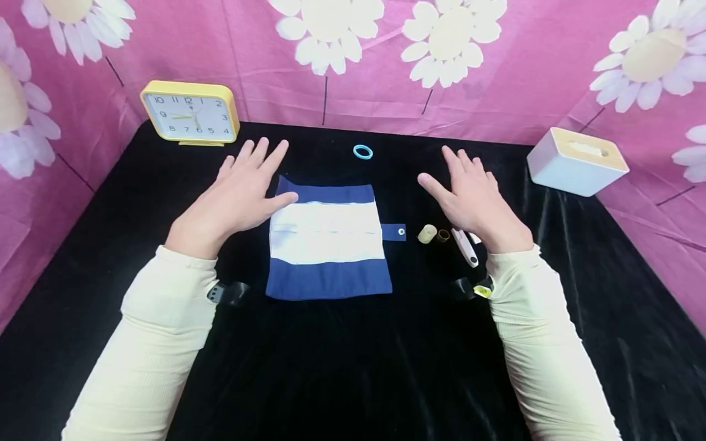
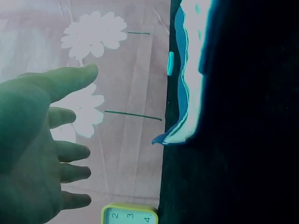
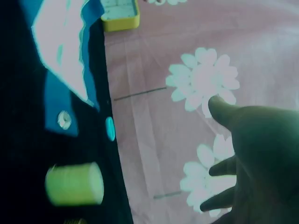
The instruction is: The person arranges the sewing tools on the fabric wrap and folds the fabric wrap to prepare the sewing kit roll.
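My left hand [image 1: 237, 190] hovers with straight, spread fingers over the upper left corner of a blue and white cloth [image 1: 325, 278], holding nothing. The cloth lies flat, and a blue tab [image 1: 390, 232] with a round metal snap sticks out from its right side. My right hand [image 1: 471, 196] is also spread and holds nothing. Just left of its wrist are a pale yellow thread spool [image 3: 74, 184], a small brass-coloured ring [image 1: 443, 235] and a slim white-pink tool [image 1: 466, 248]. Another white item by the wrist is mostly hidden.
A turquoise ring [image 1: 363, 152] lies behind the cloth. At the back left stands a yellow-framed clock [image 1: 190, 113]; a white tissue box [image 1: 576, 162] with a wood-coloured top sits at the back right. Pink flowered fabric [image 1: 375, 92] borders the black-covered table [image 1: 331, 367].
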Available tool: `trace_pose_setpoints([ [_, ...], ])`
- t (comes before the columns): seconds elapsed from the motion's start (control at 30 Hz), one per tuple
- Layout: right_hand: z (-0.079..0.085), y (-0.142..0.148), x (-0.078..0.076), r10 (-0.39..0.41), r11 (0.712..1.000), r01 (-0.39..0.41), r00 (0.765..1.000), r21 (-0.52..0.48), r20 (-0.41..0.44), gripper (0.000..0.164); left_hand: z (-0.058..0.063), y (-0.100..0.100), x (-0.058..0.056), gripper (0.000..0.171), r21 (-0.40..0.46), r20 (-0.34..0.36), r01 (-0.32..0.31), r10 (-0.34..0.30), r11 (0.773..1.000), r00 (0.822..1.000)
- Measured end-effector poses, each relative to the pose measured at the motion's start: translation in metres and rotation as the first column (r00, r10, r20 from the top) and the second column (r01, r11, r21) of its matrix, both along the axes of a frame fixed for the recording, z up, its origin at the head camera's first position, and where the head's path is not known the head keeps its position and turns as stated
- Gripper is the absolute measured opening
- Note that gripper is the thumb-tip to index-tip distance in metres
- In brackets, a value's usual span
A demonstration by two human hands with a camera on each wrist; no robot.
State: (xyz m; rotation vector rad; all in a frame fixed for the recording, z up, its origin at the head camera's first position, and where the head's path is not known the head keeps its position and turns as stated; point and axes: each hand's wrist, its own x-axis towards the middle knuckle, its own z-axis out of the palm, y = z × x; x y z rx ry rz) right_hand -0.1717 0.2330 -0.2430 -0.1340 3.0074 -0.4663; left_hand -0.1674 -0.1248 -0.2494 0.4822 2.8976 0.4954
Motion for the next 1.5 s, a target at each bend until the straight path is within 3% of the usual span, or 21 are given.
trace_pose_setpoints([
  [0.2, -0.009, 0.034, 0.014, 0.015, 0.999, -0.015, 1.0, -0.044, -0.005, 0.085, 0.004, 0.002, 0.003, 0.082, 0.021, 0.035, 0.018, -0.018, 1.0, 0.999],
  [0.37, -0.023, 0.067, 0.022, -0.037, 0.999, 0.037, 0.999, 0.023, 0.017, 0.085, 0.003, 0.005, 0.004, 0.075, 0.025, 0.072, 0.06, -0.061, 0.998, 0.996],
  [0.53, -0.038, 0.093, 0.034, -0.079, 0.989, 0.075, 0.997, 0.124, 0.027, 0.072, -0.006, 0.01, 0.004, 0.07, 0.026, 0.097, 0.117, -0.119, 0.993, 0.988],
  [0.7, -0.048, 0.102, 0.036, -0.101, 0.988, 0.098, 0.995, 0.115, 0.014, 0.062, -0.018, 0.012, 0.002, 0.073, -0.019, 0.146, 0.138, -0.134, 0.99, 0.98],
  [0.87, -0.05, 0.101, 0.034, -0.104, 0.991, 0.106, 0.994, 0.083, -0.029, 0.055, -0.026, 0.013, 0.001, 0.073, -0.075, 0.181, 0.131, -0.116, 0.989, 0.977],
  [1.13, -0.043, 0.087, 0.025, -0.085, 0.993, 0.09, 0.994, 0.08, -0.069, 0.051, -0.031, 0.015, 0.003, 0.069, -0.137, 0.166, 0.142, -0.119, 0.98, 0.979],
  [1.5, -0.009, 0.019, 0.001, -0.045, 0.999, 0.047, 0.994, 0.019, -0.099, 0.055, -0.035, 0.017, 0.001, 0.068, -0.147, 0.172, 0.123, -0.097, 0.981, 0.98],
])
